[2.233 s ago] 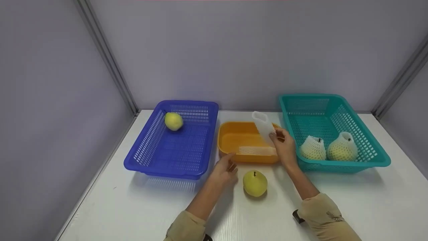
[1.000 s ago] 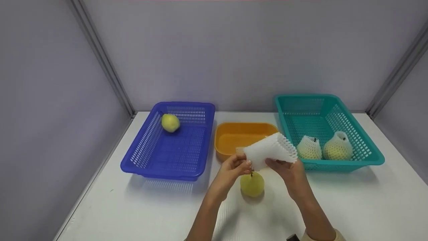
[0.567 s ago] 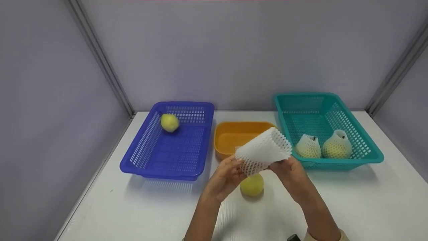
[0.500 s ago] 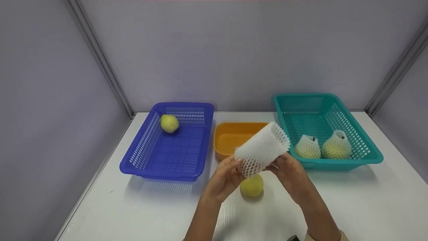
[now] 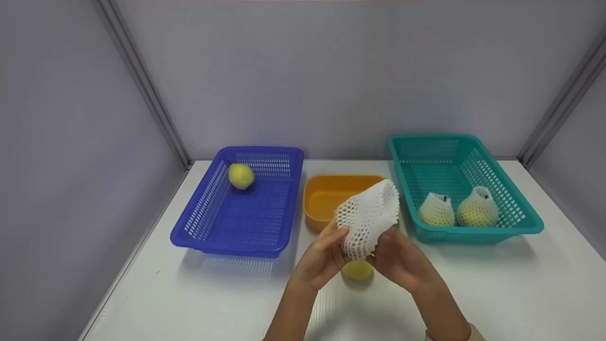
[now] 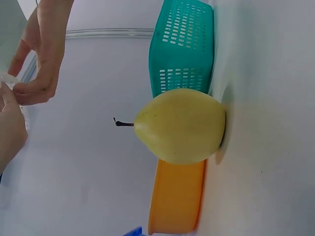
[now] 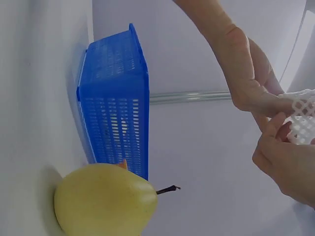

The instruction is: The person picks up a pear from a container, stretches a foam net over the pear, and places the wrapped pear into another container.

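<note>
Left hand point(image 5: 322, 258): we see it gripping the foam net point(image 5: 367, 220) by its lower end, thumb on the near face.
Right hand point(image 5: 402, 260): gripping the net's other side; we cannot make out every finger.
Foam net: tilted, above the bare pear point(image 5: 358, 271) standing stem-up on the counter point(image 5: 189, 298).
Orange tub point(image 5: 326, 201): behind our net, between blue basket point(image 5: 251, 218) and teal basket point(image 5: 428, 173).

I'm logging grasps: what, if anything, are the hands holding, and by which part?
A white foam net sleeve, by its lower part: the left hand grips its left side, the right hand its right, some fingers hidden behind it.
</note>
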`<state>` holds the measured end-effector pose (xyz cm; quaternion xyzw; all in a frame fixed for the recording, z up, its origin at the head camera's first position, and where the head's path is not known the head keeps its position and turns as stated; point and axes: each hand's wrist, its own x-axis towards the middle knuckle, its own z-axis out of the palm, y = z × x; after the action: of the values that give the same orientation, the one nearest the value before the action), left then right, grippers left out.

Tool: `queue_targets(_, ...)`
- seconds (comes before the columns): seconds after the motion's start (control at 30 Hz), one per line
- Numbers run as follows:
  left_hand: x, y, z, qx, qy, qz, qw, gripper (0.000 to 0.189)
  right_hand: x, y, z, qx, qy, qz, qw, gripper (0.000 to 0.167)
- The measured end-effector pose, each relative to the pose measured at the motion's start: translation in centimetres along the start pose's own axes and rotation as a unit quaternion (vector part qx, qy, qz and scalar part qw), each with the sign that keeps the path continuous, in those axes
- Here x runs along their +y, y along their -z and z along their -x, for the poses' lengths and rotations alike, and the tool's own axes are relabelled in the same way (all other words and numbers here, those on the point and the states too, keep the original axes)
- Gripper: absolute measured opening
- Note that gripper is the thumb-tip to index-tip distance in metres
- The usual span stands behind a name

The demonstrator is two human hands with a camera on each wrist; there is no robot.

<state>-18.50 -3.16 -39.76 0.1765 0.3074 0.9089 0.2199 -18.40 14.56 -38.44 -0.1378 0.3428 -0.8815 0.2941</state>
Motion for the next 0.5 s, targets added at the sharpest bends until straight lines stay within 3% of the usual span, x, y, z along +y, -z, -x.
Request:
queue_targets(0.13,-0.6,-0.3,-0.3,-0.008,0.016,-0.020,0.9996,0.045,-0.2,0.7,0.0,-0.051,0.000,-0.143,0.9884,0.040)
queue_targets(0.27,-1.0,-0.5,-0.5,0.000,0.025,-0.025,0.9994,0.045,-0.6,1.5,0.3,-0.112,0.008,-0.201,0.9731,0.038)
queue_targets(0.37,-1.0,-0.3,-0.7,0.014,0.013,-0.028,0.9994,0.046,-1.0,1.7,0.4,-0.132,0.022,-0.215,0.9675,0.041)
queue_targets(0.5,-0.9,0.1,-0.5,0.026,0.017,-0.068,0.9972,0.039,-1.3,1.7,0.6,-0.100,0.025,-0.185,0.9772,0.040)
